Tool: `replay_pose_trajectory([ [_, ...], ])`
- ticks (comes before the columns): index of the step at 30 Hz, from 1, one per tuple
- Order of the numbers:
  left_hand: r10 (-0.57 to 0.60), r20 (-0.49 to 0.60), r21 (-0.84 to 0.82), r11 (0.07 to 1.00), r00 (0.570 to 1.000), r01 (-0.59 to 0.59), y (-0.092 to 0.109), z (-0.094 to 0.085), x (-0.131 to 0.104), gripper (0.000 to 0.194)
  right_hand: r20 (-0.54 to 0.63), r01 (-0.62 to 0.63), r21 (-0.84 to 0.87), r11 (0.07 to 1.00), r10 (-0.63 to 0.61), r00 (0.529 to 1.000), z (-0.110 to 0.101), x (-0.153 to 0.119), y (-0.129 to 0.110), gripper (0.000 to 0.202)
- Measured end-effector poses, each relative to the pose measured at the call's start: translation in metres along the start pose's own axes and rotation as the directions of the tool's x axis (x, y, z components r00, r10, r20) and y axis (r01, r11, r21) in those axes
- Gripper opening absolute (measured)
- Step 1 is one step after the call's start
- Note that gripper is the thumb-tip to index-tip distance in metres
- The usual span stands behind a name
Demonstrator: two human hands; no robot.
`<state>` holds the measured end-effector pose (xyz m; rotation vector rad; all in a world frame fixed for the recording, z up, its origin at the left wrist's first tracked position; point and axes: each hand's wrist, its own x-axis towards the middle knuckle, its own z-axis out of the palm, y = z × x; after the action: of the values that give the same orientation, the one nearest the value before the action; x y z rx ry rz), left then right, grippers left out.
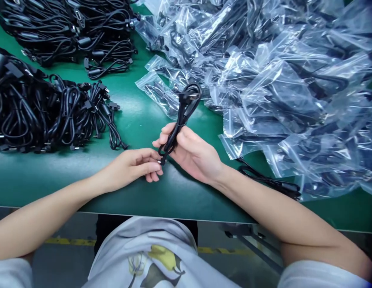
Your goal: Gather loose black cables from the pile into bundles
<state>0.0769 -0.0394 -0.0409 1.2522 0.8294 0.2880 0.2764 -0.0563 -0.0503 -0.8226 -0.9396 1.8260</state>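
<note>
A coiled black cable is held up above the green table, tilted, its looped end pointing away from me. My right hand grips it around the middle between thumb and fingers. At the cable's near end is a small connector with a bright metal tip; my left hand has its thumb and fingers closed at this tip. The exact contact of the left fingertips is partly hidden.
Bundled black cables lie in a row on the left, with another pile of cables behind. Clear zip bags holding dark cables heap up on the right. One unbagged cable lies beneath my right forearm. The green table ends near my body.
</note>
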Motion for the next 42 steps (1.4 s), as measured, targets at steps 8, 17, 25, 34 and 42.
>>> replay_pose_trajectory([
  [8, 0.026, -0.109, -0.012, 1.000, 0.994, -0.028, 0.000, -0.002, -0.003, 0.018, -0.012, 0.015, 0.075, 0.997, -0.014, 1.000, 0.002, 0.001, 0.001, 0.013],
  [17, 0.057, -0.109, 0.042, 0.998, 0.992, -0.053, -0.004, -0.004, -0.004, 0.019, 0.032, 0.019, 0.153, 0.988, -0.024, 0.999, 0.002, 0.000, 0.002, 0.012],
  [25, 0.156, -0.148, 0.218, 0.968, 0.977, -0.122, -0.006, -0.005, -0.003, 0.017, 0.077, 0.021, 0.188, 0.982, -0.036, 0.996, 0.000, 0.000, 0.001, 0.012],
  [34, 0.257, -0.182, 0.408, 0.898, 0.949, -0.165, -0.010, -0.004, -0.007, 0.015, 0.069, 0.013, 0.176, 0.984, -0.025, 0.997, -0.001, 0.000, 0.001, 0.012],
  [42, 0.297, -0.186, 0.477, 0.861, 0.937, -0.178, -0.010, -0.004, -0.007, 0.012, 0.075, 0.004, 0.199, 0.980, -0.019, 0.997, -0.001, 0.000, 0.001, 0.012],
])
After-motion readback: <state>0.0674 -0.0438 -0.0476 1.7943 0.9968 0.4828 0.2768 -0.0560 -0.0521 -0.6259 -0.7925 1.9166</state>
